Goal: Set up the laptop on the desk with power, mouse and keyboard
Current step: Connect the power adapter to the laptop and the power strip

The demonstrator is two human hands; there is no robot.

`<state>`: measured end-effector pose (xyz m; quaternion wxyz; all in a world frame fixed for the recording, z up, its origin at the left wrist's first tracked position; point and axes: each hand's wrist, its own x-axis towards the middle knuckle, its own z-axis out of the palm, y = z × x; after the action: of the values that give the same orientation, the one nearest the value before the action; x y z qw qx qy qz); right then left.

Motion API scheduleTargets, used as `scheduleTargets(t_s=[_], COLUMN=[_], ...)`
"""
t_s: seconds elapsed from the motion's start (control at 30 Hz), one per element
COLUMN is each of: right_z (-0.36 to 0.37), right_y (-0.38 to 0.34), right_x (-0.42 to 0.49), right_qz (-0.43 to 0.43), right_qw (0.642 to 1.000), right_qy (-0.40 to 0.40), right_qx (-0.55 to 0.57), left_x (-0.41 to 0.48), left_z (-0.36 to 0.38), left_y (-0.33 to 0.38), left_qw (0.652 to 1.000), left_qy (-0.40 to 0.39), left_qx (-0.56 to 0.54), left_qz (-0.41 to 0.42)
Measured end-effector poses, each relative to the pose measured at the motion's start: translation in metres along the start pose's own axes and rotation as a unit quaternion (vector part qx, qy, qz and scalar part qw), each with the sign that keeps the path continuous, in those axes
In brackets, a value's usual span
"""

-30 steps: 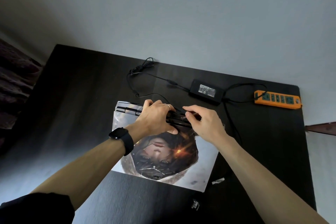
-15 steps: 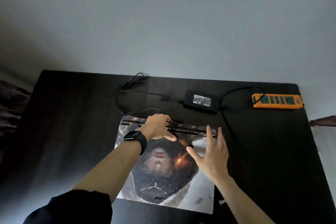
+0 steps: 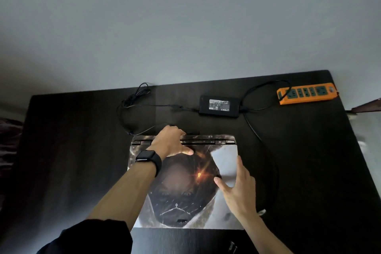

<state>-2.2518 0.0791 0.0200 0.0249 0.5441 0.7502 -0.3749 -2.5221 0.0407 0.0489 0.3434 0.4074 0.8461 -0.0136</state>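
While we work at the near edge of the desk [image 3: 72, 150], our right hand [image 3: 239, 189] hangs over the right part of the lid, fingers straight and spread, holding nothing. We cannot tell whether it touches the lid. The laptop [image 3: 185, 210] lies closed at the middle of that near edge, hinge side away from us. At the hinge our left hand [image 3: 171, 142], with a watch [image 3: 148, 158] on its wrist, grips the rear edge: thumb flat on the lid, fingers curled over the back.

We judge the step to be seating the power plug at the rear. To do it well, we lay the right palm flat to stop the laptop sliding, push the plug straight in, and leave the thin cable [image 3: 127, 109] slack, so that it is clear of the hinge before we lift the lid.

Further off, the power brick [image 3: 219, 105] sits near the far edge, and its thicker lead runs toward the orange power strip [image 3: 307, 93] at the far right corner.

Our fingertips hide the plug and its socket, so we cannot say whether it is home. Whether the lead enters the strip is hard to make out. Small objects [image 3: 233, 247] at the near edge, right of the laptop, are cut off and unclear. We see no mouse and no keyboard.
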Motion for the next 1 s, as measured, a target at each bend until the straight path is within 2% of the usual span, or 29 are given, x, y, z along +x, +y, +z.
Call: scheduleTargets(t_s=[0.13,0.33,0.47,0.53,0.67,0.8,1.0], right_z=[0.001,0.001,-0.031,-0.052,-0.074,-0.068,-0.063], right_y=[-0.002,0.005,0.010,0.018,0.054,0.104,0.149], right_x=[0.002,0.002,0.022,0.015,-0.016,-0.047,-0.057], right_qz=[-0.003,-0.016,-0.041,-0.048,-0.133,-0.212,-0.321], right_qw=[0.999,0.998,0.993,0.986,0.964,0.934,0.898], right_qy=[-0.003,-0.025,-0.107,-0.146,-0.144,-0.165,-0.111], right_qx=[0.032,0.057,0.004,-0.063,-0.182,-0.236,-0.279], left_x=[-0.009,-0.047,-0.077,-0.100,-0.134,-0.153,-0.167], left_z=[0.004,0.051,0.092,0.114,0.145,0.158,0.168], left_y=[-0.002,0.011,0.033,0.045,0.073,0.093,0.113], left_qw=[0.995,0.992,0.991,0.994,0.997,0.996,0.987], left_qy=[0.073,0.118,0.125,0.106,0.065,0.048,0.062], left_qx=[-0.064,-0.015,-0.019,-0.016,-0.028,-0.043,-0.079], left_qz=[-0.035,-0.035,-0.041,-0.034,-0.036,-0.054,-0.124])
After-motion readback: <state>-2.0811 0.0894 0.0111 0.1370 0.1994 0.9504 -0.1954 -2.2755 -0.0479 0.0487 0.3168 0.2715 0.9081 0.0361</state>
